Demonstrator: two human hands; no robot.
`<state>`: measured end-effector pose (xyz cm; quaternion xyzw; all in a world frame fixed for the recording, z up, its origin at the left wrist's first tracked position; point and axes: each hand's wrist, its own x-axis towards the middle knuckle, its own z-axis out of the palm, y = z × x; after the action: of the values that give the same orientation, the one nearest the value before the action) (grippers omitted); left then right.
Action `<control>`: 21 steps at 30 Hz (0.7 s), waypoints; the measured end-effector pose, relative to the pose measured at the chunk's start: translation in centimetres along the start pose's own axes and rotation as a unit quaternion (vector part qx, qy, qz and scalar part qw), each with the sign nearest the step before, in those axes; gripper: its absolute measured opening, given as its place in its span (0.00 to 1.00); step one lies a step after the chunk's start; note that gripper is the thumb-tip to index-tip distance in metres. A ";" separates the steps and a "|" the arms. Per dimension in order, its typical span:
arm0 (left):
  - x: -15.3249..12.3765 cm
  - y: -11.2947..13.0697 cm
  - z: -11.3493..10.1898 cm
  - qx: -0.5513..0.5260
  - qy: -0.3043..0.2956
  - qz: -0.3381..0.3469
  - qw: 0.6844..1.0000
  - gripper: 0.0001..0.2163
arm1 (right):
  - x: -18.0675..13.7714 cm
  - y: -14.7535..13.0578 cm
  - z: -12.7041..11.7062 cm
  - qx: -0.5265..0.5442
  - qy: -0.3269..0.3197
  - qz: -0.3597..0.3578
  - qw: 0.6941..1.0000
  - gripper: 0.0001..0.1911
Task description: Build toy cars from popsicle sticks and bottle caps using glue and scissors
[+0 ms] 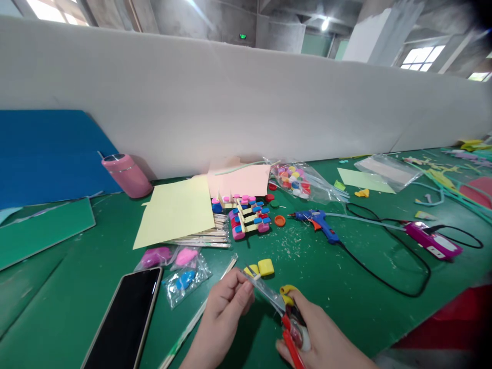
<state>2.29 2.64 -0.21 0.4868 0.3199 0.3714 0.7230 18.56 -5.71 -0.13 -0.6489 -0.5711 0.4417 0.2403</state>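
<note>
My right hand point(323, 335) grips red-and-yellow-handled scissors point(274, 302), blades pointing up-left toward two yellow bottle caps point(261, 268) joined on a thin stick. My left hand point(225, 307) pinches near the blade tips, at the end of that stick; what sits between the fingers is too small to make out. A long wooden stick point(200, 315) lies on the green table point(96, 256) just left of this hand.
A black phone point(125, 320) lies at the front left beside small bags of pink and blue caps point(172, 266). Behind are yellow paper point(175, 210), cap-and-stick models point(248, 215), a blue glue gun point(319, 221) with black cord, a bag of caps point(298, 180), a pink bottle point(126, 175).
</note>
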 end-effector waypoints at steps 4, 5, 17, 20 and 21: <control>0.1 0.0 0.0 -0.127 -0.053 -0.028 0.990 0.09 | -0.3 0.1 -0.3 0.004 -0.005 0.000 1.000 0.21; 0.1 0.0 0.1 -0.147 -0.067 -0.038 0.986 0.09 | -0.3 0.0 -0.4 -0.001 -0.008 0.003 1.000 0.21; -0.1 0.2 -0.2 0.057 0.024 0.009 0.998 0.09 | 0.0 -0.9 -0.6 -0.058 0.020 0.017 0.998 0.08; 0.0 0.1 -0.2 0.008 0.020 0.016 1.000 0.10 | 0.0 -0.6 -0.3 -0.023 0.017 0.020 0.999 0.17; 0.0 0.2 -0.2 -0.012 0.020 0.017 1.000 0.09 | -0.1 -0.5 -0.2 -0.015 0.020 0.025 0.999 0.22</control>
<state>2.10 2.79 -0.13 0.4761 0.3212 0.3967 0.7161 18.45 -5.63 0.38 -0.6750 -0.5565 0.4258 0.2311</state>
